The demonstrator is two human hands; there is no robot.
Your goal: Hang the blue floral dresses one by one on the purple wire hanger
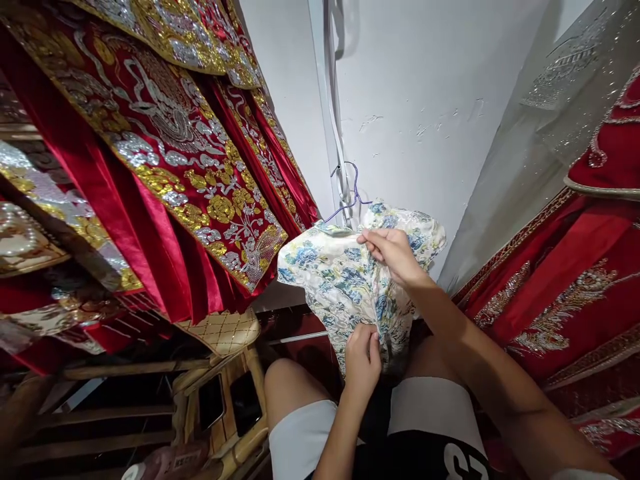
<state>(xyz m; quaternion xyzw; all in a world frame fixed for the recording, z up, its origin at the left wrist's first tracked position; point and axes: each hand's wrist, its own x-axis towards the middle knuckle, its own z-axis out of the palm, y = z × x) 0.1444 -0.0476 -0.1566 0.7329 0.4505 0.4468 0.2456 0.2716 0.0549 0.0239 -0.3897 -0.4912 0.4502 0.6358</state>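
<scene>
A small cream garment with a blue flower print hangs on a purple wire hanger in front of the white wall. My right hand pinches the cloth near the collar, at the top middle. My left hand grips the lower part of the same garment, fingers closed on the fabric. Both forearms reach up from my lap, where my knees in white and black shorts show.
Red garments with gold and silver embroidery hang close on the left and more of them on the right. A wooden stool with a quilted gold cushion stands at lower left. A white strap runs down the wall to the hanger.
</scene>
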